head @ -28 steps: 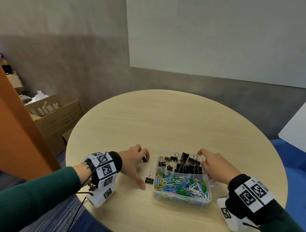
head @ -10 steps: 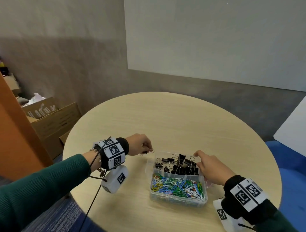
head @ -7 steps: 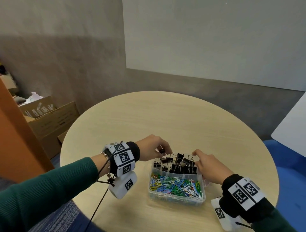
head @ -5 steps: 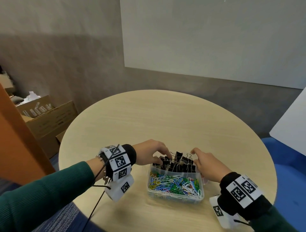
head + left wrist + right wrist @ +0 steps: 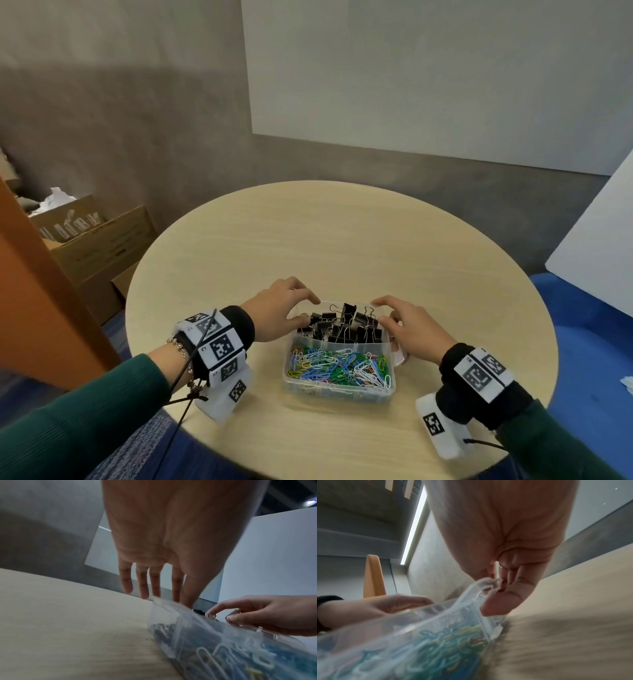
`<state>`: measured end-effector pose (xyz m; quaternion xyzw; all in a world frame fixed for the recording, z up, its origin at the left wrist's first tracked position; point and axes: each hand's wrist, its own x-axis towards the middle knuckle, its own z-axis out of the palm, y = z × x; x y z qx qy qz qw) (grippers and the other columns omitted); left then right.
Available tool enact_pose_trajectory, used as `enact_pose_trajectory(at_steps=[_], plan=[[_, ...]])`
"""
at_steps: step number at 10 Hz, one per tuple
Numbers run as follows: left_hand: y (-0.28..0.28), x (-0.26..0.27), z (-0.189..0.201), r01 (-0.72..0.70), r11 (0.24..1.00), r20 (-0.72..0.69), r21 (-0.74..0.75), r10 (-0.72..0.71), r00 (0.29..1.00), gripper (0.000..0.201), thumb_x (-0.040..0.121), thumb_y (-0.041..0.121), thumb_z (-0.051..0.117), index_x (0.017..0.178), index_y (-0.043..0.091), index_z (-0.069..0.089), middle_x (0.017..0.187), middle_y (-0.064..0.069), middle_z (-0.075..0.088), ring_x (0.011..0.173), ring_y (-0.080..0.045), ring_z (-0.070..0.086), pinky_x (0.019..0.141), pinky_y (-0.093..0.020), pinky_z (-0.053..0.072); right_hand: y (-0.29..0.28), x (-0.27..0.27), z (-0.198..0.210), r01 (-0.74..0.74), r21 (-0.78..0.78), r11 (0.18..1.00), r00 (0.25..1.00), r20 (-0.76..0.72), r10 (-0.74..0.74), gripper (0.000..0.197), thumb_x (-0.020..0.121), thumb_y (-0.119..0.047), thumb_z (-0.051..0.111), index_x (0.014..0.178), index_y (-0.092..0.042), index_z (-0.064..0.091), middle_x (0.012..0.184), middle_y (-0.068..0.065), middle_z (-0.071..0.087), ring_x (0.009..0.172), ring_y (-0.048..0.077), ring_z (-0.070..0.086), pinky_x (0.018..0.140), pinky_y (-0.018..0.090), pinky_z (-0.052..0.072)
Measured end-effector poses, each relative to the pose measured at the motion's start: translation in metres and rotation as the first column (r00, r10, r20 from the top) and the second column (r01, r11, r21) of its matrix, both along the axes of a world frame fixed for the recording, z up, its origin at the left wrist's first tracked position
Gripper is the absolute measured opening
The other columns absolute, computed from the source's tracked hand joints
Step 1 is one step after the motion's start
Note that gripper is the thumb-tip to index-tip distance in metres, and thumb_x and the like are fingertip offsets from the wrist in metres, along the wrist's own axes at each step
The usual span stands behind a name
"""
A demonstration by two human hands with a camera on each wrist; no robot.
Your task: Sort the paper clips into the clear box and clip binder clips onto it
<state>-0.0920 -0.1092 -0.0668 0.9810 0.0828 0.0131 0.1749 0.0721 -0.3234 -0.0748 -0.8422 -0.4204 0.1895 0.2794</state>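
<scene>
Round bench [image 5: 342, 240] is carrying the clear box [image 5: 339, 394], paper clips [image 5: 339, 365] lying in its near compartment, binder clips [image 5: 342, 325] in the far one. Left hand [image 5: 277, 305] is resting straight-fingered on the far-left corner; right hand [image 5: 411, 325] is pinching the right rim between thumb and fingers.

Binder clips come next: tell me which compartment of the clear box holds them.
The far compartment of the clear box: black binder clips fill it, while the near compartment holds coloured paper clips.

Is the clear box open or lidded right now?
Open: no lid covers the clear box; binder clips and paper clips lie exposed in separate compartments.
</scene>
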Motion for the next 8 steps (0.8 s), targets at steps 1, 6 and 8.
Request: enact_pose_trajectory(at_steps=[1, 6, 8], plan=[[0.002, -0.004, -0.002, -0.006, 0.998, -0.025, -0.065, 0.005, 1.000, 0.035, 0.097, 0.031, 0.050, 0.131, 0.025, 0.050, 0.132, -0.001, 0.044, 0.120, -0.018, 0.047, 0.102, -0.031, 0.038, 0.001, -0.001, 0.001, 0.001, 0.001, 1.000, 1.000, -0.023, -0.001, 0.033, 0.100, -0.022, 0.045, 0.132, -0.021, 0.048, 0.072, 0.005, 0.063, 0.060, 0.012, 0.058, 0.056, 0.017, 0.043], [0.018, -0.010, -0.016, -0.247, 0.968, -0.238, 0.042, 0.250, 0.939, 0.043, 0.100, 0.013, 0.033, 0.142, 0.020, 0.034, 0.145, -0.008, 0.036, 0.130, -0.024, 0.040, 0.107, -0.040, 0.037, -0.004, 0.010, 0.006, 0.135, -0.010, 0.991, 0.990, -0.025, -0.136, 0.031, 0.100, -0.029, 0.039, 0.127, -0.017, 0.049, 0.074, 0.000, 0.061, 0.060, 0.013, 0.059, 0.051, 0.027, 0.047], [0.019, -0.011, -0.025, -0.202, 0.976, -0.231, 0.076, 0.215, 0.949, 0.044, 0.096, 0.014, 0.042, 0.140, 0.022, 0.038, 0.149, -0.010, 0.029, 0.135, -0.027, 0.030, 0.109, -0.041, 0.035, 0.002, 0.022, 0.002, 0.166, 0.006, 0.986, 0.986, 0.025, -0.166, 0.032, 0.097, -0.032, 0.044, 0.125, -0.019, 0.050, 0.090, 0.005, 0.066, 0.075, 0.024, 0.065, 0.071, 0.041, 0.058]])
